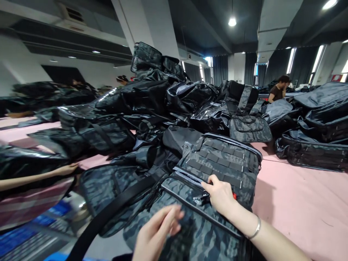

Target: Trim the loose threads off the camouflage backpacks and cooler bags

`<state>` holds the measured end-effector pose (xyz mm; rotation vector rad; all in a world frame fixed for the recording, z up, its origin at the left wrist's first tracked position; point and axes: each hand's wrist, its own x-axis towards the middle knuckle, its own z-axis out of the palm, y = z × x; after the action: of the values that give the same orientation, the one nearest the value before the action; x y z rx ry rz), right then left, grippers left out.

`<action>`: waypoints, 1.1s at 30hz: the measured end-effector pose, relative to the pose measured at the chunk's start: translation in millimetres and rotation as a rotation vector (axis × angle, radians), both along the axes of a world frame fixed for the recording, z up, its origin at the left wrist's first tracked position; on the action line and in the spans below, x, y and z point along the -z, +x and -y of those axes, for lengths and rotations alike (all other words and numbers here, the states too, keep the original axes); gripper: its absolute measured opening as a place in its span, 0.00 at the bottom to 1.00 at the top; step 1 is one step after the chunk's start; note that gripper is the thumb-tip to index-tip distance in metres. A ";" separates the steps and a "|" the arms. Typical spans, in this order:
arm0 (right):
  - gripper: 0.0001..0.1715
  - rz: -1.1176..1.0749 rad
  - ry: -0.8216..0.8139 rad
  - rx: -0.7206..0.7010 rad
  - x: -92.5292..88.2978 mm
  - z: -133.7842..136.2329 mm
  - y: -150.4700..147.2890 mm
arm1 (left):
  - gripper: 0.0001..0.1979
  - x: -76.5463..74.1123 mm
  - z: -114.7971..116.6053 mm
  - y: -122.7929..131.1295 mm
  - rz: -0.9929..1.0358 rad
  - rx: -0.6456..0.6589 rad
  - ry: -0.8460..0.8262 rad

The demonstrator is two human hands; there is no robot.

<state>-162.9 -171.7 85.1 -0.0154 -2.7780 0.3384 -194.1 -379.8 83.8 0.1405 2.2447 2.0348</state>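
A dark camouflage backpack (214, 232) lies in front of me, with rows of webbing on its upper panel and a zipped pocket edge across its middle. My right hand (221, 195) is closed over that edge, its thumb and forefinger against the pocket opening. Something red shows under the palm, and a dark pointed piece juts out by the white brand label (197, 200); it looks like a small hand tool, mostly hidden. My left hand (160, 228) hovers above the lower front of the backpack, fingers loosely curled and slightly blurred, with nothing visible in it.
Behind the backpack rises a large heap of similar bags (152, 94). More opened bags (315, 145) rest on the pink tabletop (299, 203) at right. A co-worker's arm (40, 177) reaches in from the left. A black strap (108, 214) curves beside the backpack. Another person (278, 90) is farther back.
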 end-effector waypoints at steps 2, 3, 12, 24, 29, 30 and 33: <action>0.20 0.008 -0.024 0.005 -0.9 -0.2 -0.8 | 0.27 -11.6 -35.7 -21.3 0.036 0.078 0.047; 0.20 0.014 -0.034 0.007 -1.3 -0.8 -0.8 | 0.27 -13.8 -50.9 -32.3 0.055 0.096 0.052; 0.26 0.067 -0.138 0.012 -2.9 -7.2 -0.6 | 0.20 4.5 -83.5 -73.8 0.194 0.116 0.052; 0.09 0.186 -0.378 0.160 -25.6 -8.8 -60.7 | 0.19 28.1 -88.2 -74.0 0.195 0.093 0.211; 0.08 0.180 -0.430 0.160 -15.0 -4.5 -70.5 | 0.20 31.7 -86.8 -72.5 0.193 0.086 0.253; 0.09 0.172 -0.434 0.157 -13.6 -3.7 -71.3 | 0.20 31.9 -87.0 -71.8 0.191 0.084 0.260; 0.06 0.134 -0.435 0.123 -12.1 0.2 -74.9 | 0.19 32.3 -87.8 -69.8 0.185 0.080 0.278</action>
<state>-237.8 -171.9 97.2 -0.3228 -2.7564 0.9292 -264.0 -292.0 51.5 0.0598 1.8146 2.2058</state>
